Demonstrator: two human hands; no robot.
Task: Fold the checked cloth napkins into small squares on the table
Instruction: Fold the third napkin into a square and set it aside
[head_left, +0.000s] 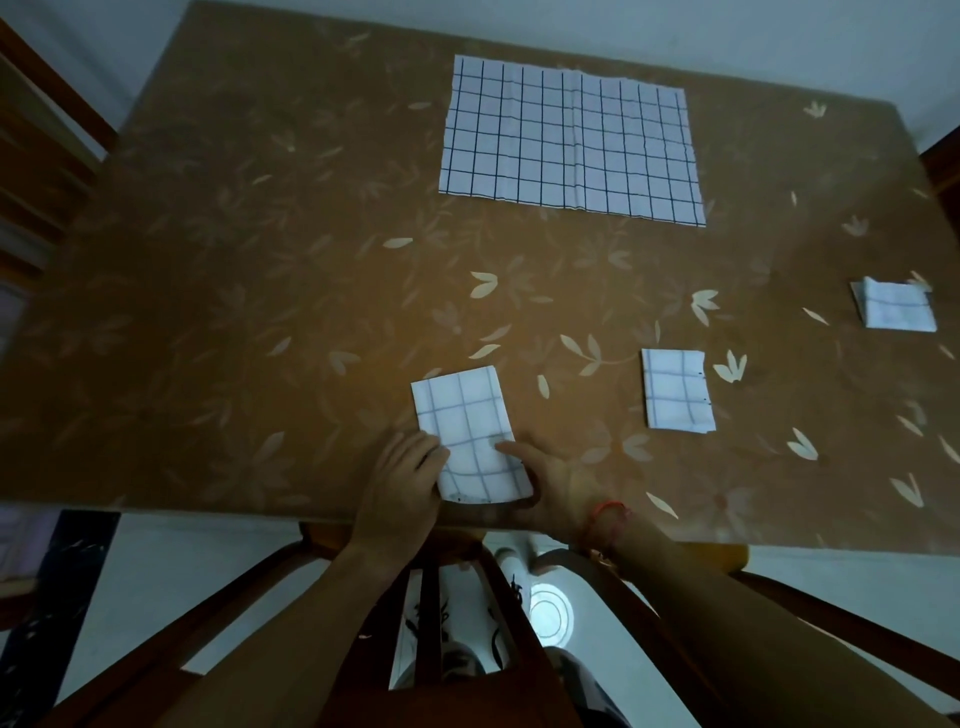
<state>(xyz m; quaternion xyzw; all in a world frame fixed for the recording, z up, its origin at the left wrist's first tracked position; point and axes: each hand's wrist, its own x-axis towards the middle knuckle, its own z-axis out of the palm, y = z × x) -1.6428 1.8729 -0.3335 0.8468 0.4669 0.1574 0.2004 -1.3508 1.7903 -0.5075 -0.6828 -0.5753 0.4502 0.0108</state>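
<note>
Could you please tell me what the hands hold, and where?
Folded white checked cloth napkin: left hand at its left edge, right hand at its right edge.

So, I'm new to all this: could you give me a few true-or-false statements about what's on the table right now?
1. Both the left hand and the right hand touch the near napkin. True.
2. The large napkin at the far side is already a small square. False: it lies spread out flat.
3. Two small folded napkins lie to the person's right, the middle one and the far-right one. True.
4. Those two are stacked on each other. False: they lie apart.
5. A red band sits on the left wrist. False: it is on the right wrist.
</note>
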